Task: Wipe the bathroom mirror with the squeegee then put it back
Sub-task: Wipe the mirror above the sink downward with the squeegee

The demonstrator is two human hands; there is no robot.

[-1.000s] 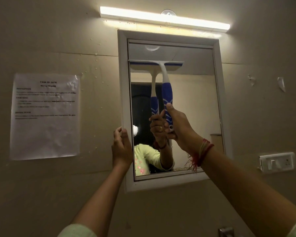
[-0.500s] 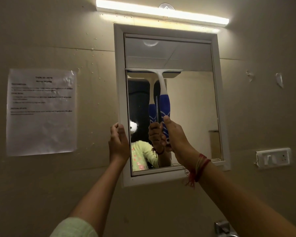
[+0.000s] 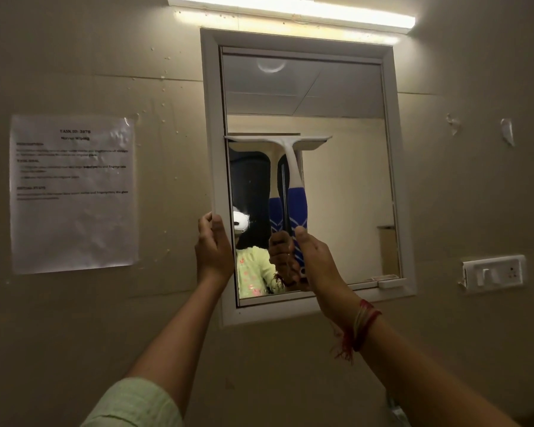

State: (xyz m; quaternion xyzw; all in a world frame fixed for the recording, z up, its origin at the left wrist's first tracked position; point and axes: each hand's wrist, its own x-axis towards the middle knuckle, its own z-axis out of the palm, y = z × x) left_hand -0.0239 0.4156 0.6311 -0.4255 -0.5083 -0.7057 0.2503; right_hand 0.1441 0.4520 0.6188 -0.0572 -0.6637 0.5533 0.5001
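Note:
A white-framed mirror (image 3: 346,186) hangs on the beige wall in front of me. A squeegee (image 3: 293,177) with a white head and a blue-and-white handle lies against the glass, its blade level across the left half at mid height. My right hand (image 3: 313,260) grips the lower end of the handle. My left hand (image 3: 213,248) clasps the left edge of the mirror frame (image 3: 211,149), thumb over its front. The glass reflects the squeegee, my hand and a light green sleeve.
A tube light (image 3: 290,10) glows above the mirror. A printed paper sheet (image 3: 73,192) is stuck to the wall on the left. A white switch plate (image 3: 494,272) sits to the right, and a small white ledge (image 3: 390,283) at the mirror's lower right corner.
The squeegee has slid down the glass from near the top to mid height, my right hand moving down with it. My left hand stays on the frame's left edge.

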